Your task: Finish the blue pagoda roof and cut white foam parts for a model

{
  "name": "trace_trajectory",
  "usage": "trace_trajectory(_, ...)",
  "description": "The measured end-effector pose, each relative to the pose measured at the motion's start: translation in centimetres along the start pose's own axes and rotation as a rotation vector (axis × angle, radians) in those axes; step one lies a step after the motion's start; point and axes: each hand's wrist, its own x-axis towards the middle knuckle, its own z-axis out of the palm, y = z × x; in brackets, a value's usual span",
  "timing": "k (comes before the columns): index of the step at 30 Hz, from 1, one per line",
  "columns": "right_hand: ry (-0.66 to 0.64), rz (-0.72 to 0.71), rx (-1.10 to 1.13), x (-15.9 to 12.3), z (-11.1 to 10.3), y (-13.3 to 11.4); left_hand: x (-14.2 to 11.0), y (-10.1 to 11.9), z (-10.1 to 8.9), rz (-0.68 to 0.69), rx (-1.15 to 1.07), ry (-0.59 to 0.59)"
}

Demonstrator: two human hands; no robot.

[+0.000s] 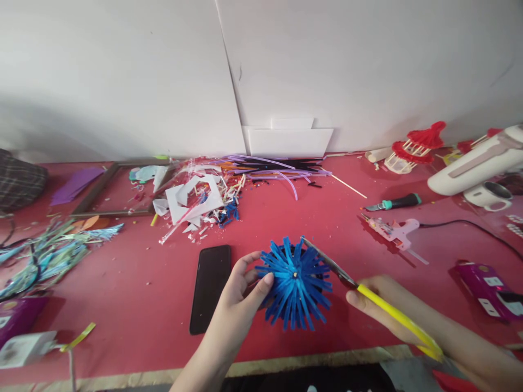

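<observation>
My left hand (pixel 242 296) pinches the left edge of a round blue piece (pixel 301 291), made of fuzzy pipe-cleaner strips fanning out from a small pale centre. Something dark shows beneath the strips. In my right hand (pixel 382 305) is a pair of scissors (pixel 370 294) with yellow handles. Its blades point up and left, with the tip at the piece's upper edge; whether they touch a strip I cannot tell. Part of the right-hand fingers is hidden behind the handle.
A black phone (pixel 211 288) lies left of my left hand. Scraps (pixel 204 201) and purple and black pipe cleaners (pixel 278 166) lie behind. To the right are a utility knife (pixel 398 202), a corded pink glue gun (pixel 394 231), a red-roofed model (pixel 417 147) and a mug (pixel 486 197).
</observation>
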Motion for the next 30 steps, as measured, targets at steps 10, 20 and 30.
trace_trajectory(10,-0.126,-0.116,-0.062,-0.2,-1.4,0.6,1.1,0.8,-0.2,0.058,-0.011,-0.029)
trace_trajectory(20,-0.135,-0.110,-0.077,0.0,-1.1,0.6,1.6,0.7,-0.4,0.055,0.018,-0.083)
trace_trajectory(30,-0.081,-0.049,0.018,-0.6,-0.5,-0.6,1.4,0.2,-0.5,0.041,0.009,-0.079)
